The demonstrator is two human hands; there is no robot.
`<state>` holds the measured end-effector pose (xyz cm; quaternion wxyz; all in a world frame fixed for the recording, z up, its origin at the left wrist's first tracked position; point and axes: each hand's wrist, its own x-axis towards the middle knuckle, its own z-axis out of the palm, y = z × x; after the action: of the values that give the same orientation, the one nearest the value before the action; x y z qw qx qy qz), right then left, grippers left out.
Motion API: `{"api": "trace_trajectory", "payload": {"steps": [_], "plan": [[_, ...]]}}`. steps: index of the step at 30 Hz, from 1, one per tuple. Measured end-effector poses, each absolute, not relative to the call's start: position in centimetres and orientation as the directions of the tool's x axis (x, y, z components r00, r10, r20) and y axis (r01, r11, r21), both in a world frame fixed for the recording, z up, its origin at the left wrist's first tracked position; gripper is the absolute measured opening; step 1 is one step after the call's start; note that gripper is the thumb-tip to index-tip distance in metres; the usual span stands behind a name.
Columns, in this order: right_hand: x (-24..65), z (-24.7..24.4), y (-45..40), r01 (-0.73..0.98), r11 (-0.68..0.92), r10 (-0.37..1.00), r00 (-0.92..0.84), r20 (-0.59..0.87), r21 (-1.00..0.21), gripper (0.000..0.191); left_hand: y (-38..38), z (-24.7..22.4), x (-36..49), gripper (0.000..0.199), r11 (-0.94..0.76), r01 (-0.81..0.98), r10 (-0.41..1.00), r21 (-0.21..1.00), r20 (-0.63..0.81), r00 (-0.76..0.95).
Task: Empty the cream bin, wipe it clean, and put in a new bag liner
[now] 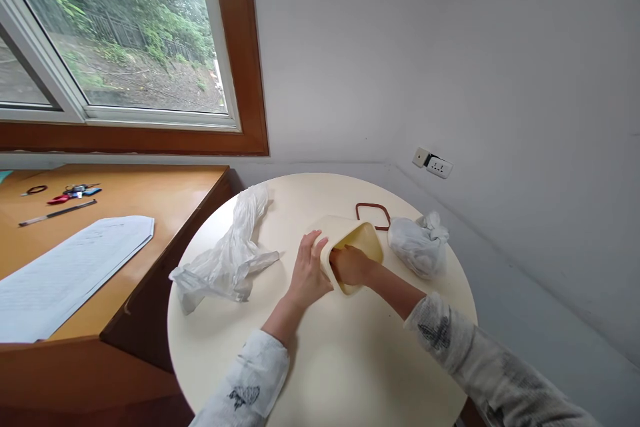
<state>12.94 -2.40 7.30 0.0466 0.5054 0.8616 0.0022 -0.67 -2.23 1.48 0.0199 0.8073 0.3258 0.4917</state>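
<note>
A cream plastic wastebasket [336, 225] lies tipped on the round table, its mouth turned toward me. My left hand [309, 273] grips its left side near the rim, thumb and fingers bent against the wall. Through the mouth reaches my right hand [351, 265], whose fingertips are hidden inside; whether they hold anything does not show. Just behind the wastebasket lies a reddish-brown ring [373, 205] with rounded corners. To the right sits a knotted white plastic bag [416, 248] with something inside. A loose, crumpled white plastic bag [230, 250] is spread on the left.
The round cream table [320, 360] stands against the wall, beneath a socket [440, 167]. At left, a wooden desk [185, 213] holds papers [85, 273], a pen [57, 213], keys [76, 191] and a dark band [37, 190]. Above the desk is a window [145, 33].
</note>
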Motion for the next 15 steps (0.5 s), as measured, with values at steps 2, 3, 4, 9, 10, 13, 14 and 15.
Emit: {"api": "trace_trajectory", "payload": {"steps": [2, 3, 4, 9, 10, 13, 14, 15], "plan": [[13.5, 7.3, -2.7, 0.877, 0.476, 0.878, -0.469, -0.099, 0.061, 0.025, -2.1, 1.6, -0.8, 0.094, -0.788, 0.505, 0.544, 0.353, 0.784, 0.301], [13.8, 7.5, -3.0, 0.883, 0.464, 0.883, -0.456, -0.109, 0.066, 0.024, -2.1, 1.6, -0.8, 0.094, -0.786, 0.505, 0.546, 0.357, 0.784, 0.295], [14.2, 7.8, -3.4, 0.887, 0.456, 0.888, -0.446, -0.112, 0.075, 0.024, -2.0, 1.6, -0.8, 0.094, -0.783, 0.506, 0.549, 0.362, 0.785, 0.289], [15.9, 10.6, -7.4, 0.875, 0.483, 0.874, -0.48, -0.072, 0.02, 0.027, -2.0, 1.7, -0.8, 0.095, -0.773, 0.491, 0.572, 0.403, 0.777, 0.263], [16.1, 11.2, -8.4, 0.869, 0.494, 0.867, -0.496, -0.055, -0.035, 0.028, -2.0, 1.7, -0.8, 0.096, -0.775, 0.483, 0.573, 0.408, 0.775, 0.265], [16.2, 12.3, -10.9, 0.822, 0.537, 0.834, -0.551, -0.031, -0.188, 0.032, -2.1, 1.9, -0.9, 0.095, -0.785, 0.46, 0.571, 0.415, 0.773, 0.277], [16.1, 12.4, -11.4, 0.811, 0.541, 0.829, -0.559, -0.024, -0.224, 0.032, -2.1, 1.9, -0.9, 0.094, -0.787, 0.456, 0.571, 0.416, 0.771, 0.282], [16.0, 12.3, -11.6, 0.805, 0.537, 0.829, -0.559, -0.021, -0.252, 0.032, -2.1, 1.9, -0.8, 0.094, -0.788, 0.454, 0.571, 0.415, 0.768, 0.289]]}}
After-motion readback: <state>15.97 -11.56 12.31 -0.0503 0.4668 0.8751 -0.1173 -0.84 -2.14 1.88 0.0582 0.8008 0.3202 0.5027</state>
